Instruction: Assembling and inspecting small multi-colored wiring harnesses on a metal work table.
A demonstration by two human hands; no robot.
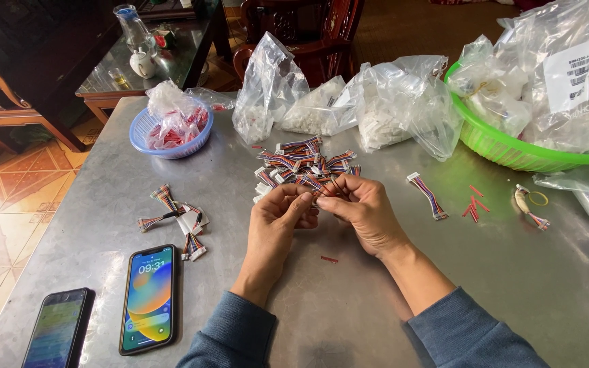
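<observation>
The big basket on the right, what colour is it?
Bright green basket, holding clear plastic bags; the head view shows it.

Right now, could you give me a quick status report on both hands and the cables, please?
Left hand and right hand together, pinching one small wire harness. Pile of harnesses just beyond the fingers. Two phones at left, nothing blocking.

Left hand (279, 212) raised off the surface, fingers curled, thumb tip pointing toward 2 o'clock. Right hand (361, 208) pressed against it from 3 o'clock, fingertips pinched together. Forearms in blue sleeves converging from 6 o'clock, wrists bare.
</observation>
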